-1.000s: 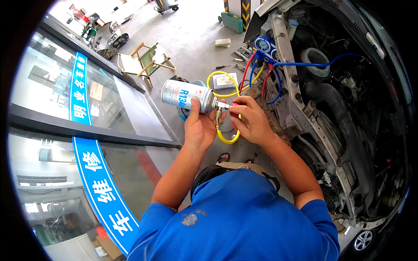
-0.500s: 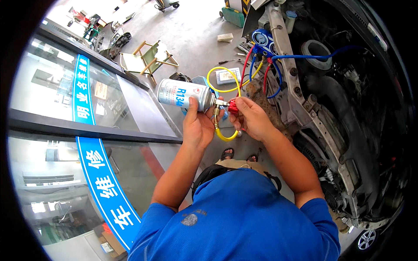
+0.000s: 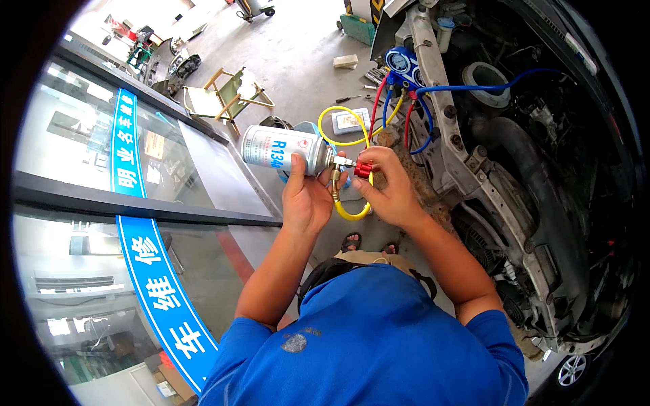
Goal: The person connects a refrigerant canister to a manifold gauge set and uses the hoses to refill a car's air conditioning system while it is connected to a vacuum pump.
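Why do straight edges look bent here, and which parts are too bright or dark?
In the head view, the fisheye lens bows the blue sign strip; also in the head view, the far floor is washed out, much of the engine bay sinks into shadow, but the can in the left hand looks fairly sharp.

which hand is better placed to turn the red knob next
Probably the right hand: its fingers are right at the red knob, while the left hand is supporting the can.
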A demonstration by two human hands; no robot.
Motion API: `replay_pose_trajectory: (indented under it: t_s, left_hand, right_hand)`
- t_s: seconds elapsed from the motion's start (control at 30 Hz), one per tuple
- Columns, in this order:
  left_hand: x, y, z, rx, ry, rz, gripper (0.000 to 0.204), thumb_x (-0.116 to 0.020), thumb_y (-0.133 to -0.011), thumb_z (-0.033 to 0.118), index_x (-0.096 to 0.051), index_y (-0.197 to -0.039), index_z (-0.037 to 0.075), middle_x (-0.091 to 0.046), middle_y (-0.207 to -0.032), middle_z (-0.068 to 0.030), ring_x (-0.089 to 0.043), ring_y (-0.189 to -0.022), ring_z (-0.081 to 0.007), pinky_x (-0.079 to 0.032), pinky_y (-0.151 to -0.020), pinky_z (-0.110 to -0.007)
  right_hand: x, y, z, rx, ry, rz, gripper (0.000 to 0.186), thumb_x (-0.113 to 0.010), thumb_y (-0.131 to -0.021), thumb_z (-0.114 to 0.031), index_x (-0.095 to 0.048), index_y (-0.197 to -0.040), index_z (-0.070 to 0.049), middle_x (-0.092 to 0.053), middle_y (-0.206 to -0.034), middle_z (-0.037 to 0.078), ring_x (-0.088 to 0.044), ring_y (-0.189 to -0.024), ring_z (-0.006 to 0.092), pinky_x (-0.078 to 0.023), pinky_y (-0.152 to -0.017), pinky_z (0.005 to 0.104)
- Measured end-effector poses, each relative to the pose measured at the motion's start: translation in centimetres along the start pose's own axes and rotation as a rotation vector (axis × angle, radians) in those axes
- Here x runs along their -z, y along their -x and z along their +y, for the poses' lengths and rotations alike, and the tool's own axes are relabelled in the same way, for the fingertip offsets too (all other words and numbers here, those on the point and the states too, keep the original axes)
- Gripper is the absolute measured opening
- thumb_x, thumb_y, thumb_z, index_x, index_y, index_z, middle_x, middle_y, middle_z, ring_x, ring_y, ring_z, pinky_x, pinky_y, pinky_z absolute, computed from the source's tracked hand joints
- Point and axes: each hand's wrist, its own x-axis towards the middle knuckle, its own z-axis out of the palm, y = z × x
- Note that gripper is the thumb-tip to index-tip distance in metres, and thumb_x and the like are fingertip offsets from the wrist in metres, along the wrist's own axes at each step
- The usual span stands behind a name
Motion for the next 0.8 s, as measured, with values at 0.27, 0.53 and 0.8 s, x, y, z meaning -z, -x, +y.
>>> replay_pose_trajectory:
  t_s: [0.27, 0.53, 0.8]
  left_hand:
    - [-0.3, 0.0, -0.3, -0.010, 0.013, 0.005, 0.054, -0.043, -0.095, 0.050, -0.046, -0.126, 0.007, -0.058, -0.118, -0.0117, -0.056, -0.115, -0.0286, -0.053, -0.085, -0.043]
    - [1.3, -0.4, -2.0, -0.099, -0.141, 0.015, 0.046, -0.059, -0.091, 0.037, -0.046, -0.126, 0.008, -0.057, -0.120, -0.0083, -0.053, -0.115, -0.0223, -0.045, -0.094, -0.042]
    - [8.1, 2.1, 5.4, 0.252, -0.198, -0.300, 0.089, -0.055, -0.079, 0.068, -0.034, -0.139, 0.004, -0.052, -0.127, -0.0187, -0.058, -0.109, -0.0369, -0.053, -0.082, -0.044]
  right_hand:
    - [-0.2, 0.6, 0.5, -0.507, -0.594, -0.046, 0.042, -0.061, -0.092, -0.030, -0.049, -0.122, -0.004, -0.057, -0.112, 0.009, -0.057, -0.101, 0.0147, -0.047, -0.085, 0.0295]
    - [-3.8, 3.0, 1.5, -0.827, -0.848, -0.134, 0.035, -0.044, -0.100, -0.035, -0.052, -0.116, -0.005, -0.058, -0.096, 0.005, -0.056, -0.087, 0.0128, -0.046, -0.078, 0.0269]
    - [-1.9, 1.5, 4.5, -0.627, -0.480, -0.180, 0.035, -0.040, -0.101, -0.036, -0.051, -0.086, -0.006, -0.049, -0.072, 0.000, -0.045, -0.065, 0.0090, -0.039, -0.061, 0.0249]
